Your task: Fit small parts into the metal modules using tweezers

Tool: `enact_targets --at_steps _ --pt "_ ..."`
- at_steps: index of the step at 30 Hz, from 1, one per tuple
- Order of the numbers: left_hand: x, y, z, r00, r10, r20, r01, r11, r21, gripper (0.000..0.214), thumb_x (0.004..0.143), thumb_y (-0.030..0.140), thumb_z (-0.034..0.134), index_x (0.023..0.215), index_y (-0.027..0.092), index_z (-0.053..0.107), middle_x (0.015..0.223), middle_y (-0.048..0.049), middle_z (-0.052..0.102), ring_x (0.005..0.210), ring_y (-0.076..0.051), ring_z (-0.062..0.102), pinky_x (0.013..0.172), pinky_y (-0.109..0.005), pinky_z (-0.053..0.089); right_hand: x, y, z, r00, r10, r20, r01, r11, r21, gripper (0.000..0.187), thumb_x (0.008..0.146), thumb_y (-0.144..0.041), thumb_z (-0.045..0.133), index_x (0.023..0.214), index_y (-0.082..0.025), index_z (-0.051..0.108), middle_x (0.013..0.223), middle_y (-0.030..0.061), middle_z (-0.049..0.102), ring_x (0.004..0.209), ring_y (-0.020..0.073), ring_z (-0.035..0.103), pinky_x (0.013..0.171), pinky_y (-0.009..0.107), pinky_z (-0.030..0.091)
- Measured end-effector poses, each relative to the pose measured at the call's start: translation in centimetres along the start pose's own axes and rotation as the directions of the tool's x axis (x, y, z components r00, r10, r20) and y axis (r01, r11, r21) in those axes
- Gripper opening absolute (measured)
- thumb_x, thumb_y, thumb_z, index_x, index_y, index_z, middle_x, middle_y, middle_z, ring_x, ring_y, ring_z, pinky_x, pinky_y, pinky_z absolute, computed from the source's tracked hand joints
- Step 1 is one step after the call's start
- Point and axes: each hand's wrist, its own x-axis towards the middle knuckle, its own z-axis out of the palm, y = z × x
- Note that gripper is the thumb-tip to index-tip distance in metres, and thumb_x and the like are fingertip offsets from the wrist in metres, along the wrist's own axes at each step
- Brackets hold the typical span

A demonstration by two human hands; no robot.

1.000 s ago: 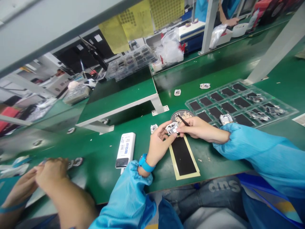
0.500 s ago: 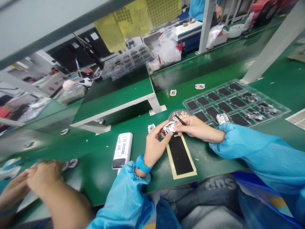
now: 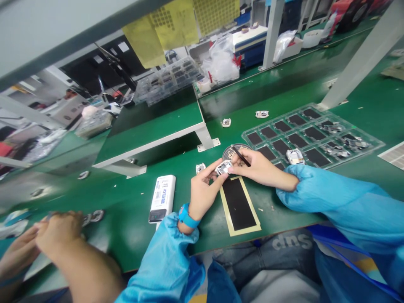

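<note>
Left hand (image 3: 203, 189) pinches a small white part (image 3: 223, 168) above the black strip (image 3: 239, 204) on the table (image 3: 126, 219). Right hand (image 3: 257, 166) grips a black pick (image 3: 241, 155) beside it. A clear tray (image 3: 375, 147) lies to the right and a white device (image 3: 162, 198) to the left (a co-worker's hand (image 3: 59, 229) is farther left). Both hands have barely shifted.

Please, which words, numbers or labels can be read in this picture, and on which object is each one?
"dns", white letters on the dark trousers in the lap; probably upside down.
White device: blue print on its label, too blurred to read.
Yellow sheets: only grid patterns, no words.
Small white part in the left hand, thin black tool in the right hand: nothing readable.
</note>
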Motion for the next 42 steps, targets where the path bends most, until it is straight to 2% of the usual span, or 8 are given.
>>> enact_targets --at_steps 3,6,14,21,28,35,42 --pt "0.13 0.18 0.07 0.996 -0.073 0.054 0.082 0.978 -0.193 0.054 0.078 0.030 0.083 0.129 0.020 0.070 0.116 -0.0091 0.075 0.101 -0.023 0.072 0.091 -0.036 0.060 -0.08 0.38 0.17 0.998 -0.065 0.021 0.063 0.995 0.082 0.036 0.075 -0.034 0.084 0.102 -0.018 0.066 0.089 0.0013 0.069 0.087 0.0163 0.067 0.083 0.032 0.055" --pt "0.27 0.42 0.10 0.994 -0.084 0.073 0.100 0.961 -0.259 0.050 0.077 0.030 0.084 0.125 0.020 0.072 0.117 -0.0095 0.075 0.104 -0.025 0.073 0.094 -0.038 0.060 -0.12 0.60 0.14 0.992 -0.080 0.093 0.068 0.990 0.122 0.033 0.080 -0.034 0.080 0.106 -0.018 0.067 0.095 0.0034 0.071 0.090 0.0175 0.069 0.087 0.034 0.057" --pt "0.24 0.24 0.11 0.992 -0.083 0.093 0.105 0.956 -0.273 0.051 0.076 0.026 0.084 0.125 0.020 0.071 0.120 -0.0096 0.075 0.110 -0.026 0.071 0.099 -0.038 0.058 -0.09 0.81 0.38 0.995 -0.073 0.064 0.064 0.990 0.125 0.035 0.077 -0.034 0.083 0.104 -0.018 0.067 0.096 0.0038 0.071 0.091 0.0178 0.068 0.085 0.034 0.058" --pt "0.19 0.24 0.34 0.996 -0.071 0.055 0.083 0.961 -0.262 0.048 0.078 0.030 0.083 0.123 0.020 0.072 0.118 -0.0098 0.075 0.104 -0.026 0.073 0.093 -0.039 0.061 -0.11 1.05 0.68 0.994 -0.020 0.103 -0.008 0.965 0.263 0.033 0.080 -0.034 0.081 0.105 -0.019 0.065 0.092 0.0026 0.073 0.087 0.0176 0.072 0.087 0.035 0.059" --pt "0.08 -0.03 0.33 0.997 -0.053 0.060 0.068 0.960 -0.271 0.049 0.077 0.029 0.084 0.123 0.020 0.072 0.119 -0.0095 0.075 0.108 -0.025 0.072 0.097 -0.037 0.059 -0.11 1.11 0.75 0.998 -0.049 0.036 0.042 0.982 0.184 0.034 0.078 -0.034 0.082 0.104 -0.018 0.066 0.096 0.0040 0.071 0.092 0.0181 0.069 0.086 0.034 0.058" --pt "0.17 0.18 0.46 0.997 -0.067 0.043 0.077 0.958 -0.276 0.047 0.078 0.032 0.083 0.121 0.019 0.073 0.115 -0.0100 0.076 0.100 -0.025 0.073 0.090 -0.038 0.062 -0.20 0.87 0.83 0.996 -0.051 0.068 0.034 0.974 0.223 0.032 0.081 -0.035 0.080 0.104 -0.018 0.065 0.090 0.0028 0.072 0.085 0.0175 0.071 0.085 0.035 0.059" --pt "0.07 0.13 0.36 0.996 -0.068 0.058 0.081 0.957 -0.280 0.049 0.075 0.029 0.085 0.122 0.020 0.073 0.120 -0.0095 0.074 0.110 -0.025 0.071 0.098 -0.038 0.058 -0.38 1.05 0.92 0.995 -0.096 0.007 0.094 0.986 0.135 0.033 0.080 -0.034 0.081 0.105 -0.018 0.065 0.098 0.0047 0.071 0.094 0.0188 0.068 0.090 0.036 0.058"
